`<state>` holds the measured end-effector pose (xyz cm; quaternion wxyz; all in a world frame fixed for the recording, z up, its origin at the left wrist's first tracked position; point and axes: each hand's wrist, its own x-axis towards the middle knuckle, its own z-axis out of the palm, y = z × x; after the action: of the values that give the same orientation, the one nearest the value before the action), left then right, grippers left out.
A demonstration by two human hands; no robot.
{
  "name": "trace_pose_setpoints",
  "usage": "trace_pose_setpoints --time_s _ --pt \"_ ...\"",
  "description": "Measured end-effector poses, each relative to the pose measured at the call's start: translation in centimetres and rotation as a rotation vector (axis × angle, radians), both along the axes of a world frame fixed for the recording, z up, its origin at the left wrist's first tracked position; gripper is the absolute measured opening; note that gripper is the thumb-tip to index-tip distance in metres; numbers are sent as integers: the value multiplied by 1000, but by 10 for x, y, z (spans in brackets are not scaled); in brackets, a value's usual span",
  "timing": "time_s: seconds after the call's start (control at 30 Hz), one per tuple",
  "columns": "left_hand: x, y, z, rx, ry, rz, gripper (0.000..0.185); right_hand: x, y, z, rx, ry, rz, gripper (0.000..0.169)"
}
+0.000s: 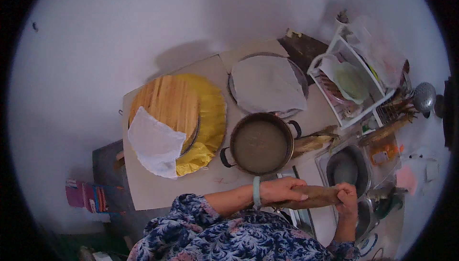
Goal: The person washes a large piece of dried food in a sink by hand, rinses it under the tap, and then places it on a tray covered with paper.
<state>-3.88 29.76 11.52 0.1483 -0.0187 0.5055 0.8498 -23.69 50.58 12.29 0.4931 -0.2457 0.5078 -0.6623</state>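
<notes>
My left hand (283,191), with a pale green bracelet at its wrist, grips one end of a long brown piece (313,196) that looks like a bundle of dried leaves. The other end is in my right hand (347,197), so it spans level between both in front of my body. Just beyond my left hand a two-handled pot (262,144) holds cloudy brownish liquid. A similar dry leaf-like bundle (313,143) lies to the pot's right. Part of the sink's basin (346,166) lies behind my right hand.
Round wooden board (166,99) over yellow sheeting (211,117), a white cloth (154,144) draped on it, at left. Behind the pot, another cloth (267,81) covers a round tray. A white dish rack (353,81) stands right, near a metal ladle (425,97).
</notes>
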Motion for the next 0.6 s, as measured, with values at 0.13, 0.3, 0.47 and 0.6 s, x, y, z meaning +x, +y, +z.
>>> trace_pose_setpoints --time_s 0.13,0.3,0.47,0.6 --pt "46 -39 54 -429 200 115 28 10 -49 62 -103 387 153 16" --pt "108 -70 105 -644 231 347 24 40 -124 139 -203 777 181 13" --pt "168 -65 118 -543 177 624 14 72 -163 166 -254 800 62 13" --pt "181 -46 115 -288 210 873 10 72 -180 169 -355 822 206 10"
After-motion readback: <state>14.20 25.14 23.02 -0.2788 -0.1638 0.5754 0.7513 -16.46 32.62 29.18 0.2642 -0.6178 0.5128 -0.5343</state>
